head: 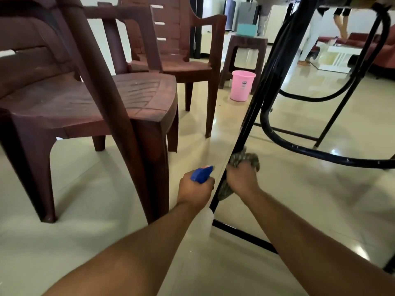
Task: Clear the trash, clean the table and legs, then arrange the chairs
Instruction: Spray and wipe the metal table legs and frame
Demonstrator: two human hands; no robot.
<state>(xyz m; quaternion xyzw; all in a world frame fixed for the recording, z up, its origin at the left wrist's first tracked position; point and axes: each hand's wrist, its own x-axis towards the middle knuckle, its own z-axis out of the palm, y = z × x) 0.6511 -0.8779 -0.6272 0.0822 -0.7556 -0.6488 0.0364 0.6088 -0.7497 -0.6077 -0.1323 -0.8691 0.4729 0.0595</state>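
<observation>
My right hand (242, 178) wraps a soft, limp cloth (245, 160) tightly around the stiff table leg (252, 107). Just beside the leg, my left hand (195, 189) grips a light spray bottle (202, 173).

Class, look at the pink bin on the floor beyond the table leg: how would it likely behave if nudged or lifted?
The pink bin looks like thin plastic, so probably light. On the glossy tiled floor it would likely slide at a low nudge. It narrows toward its base, so a push near the rim might tip it.
</observation>
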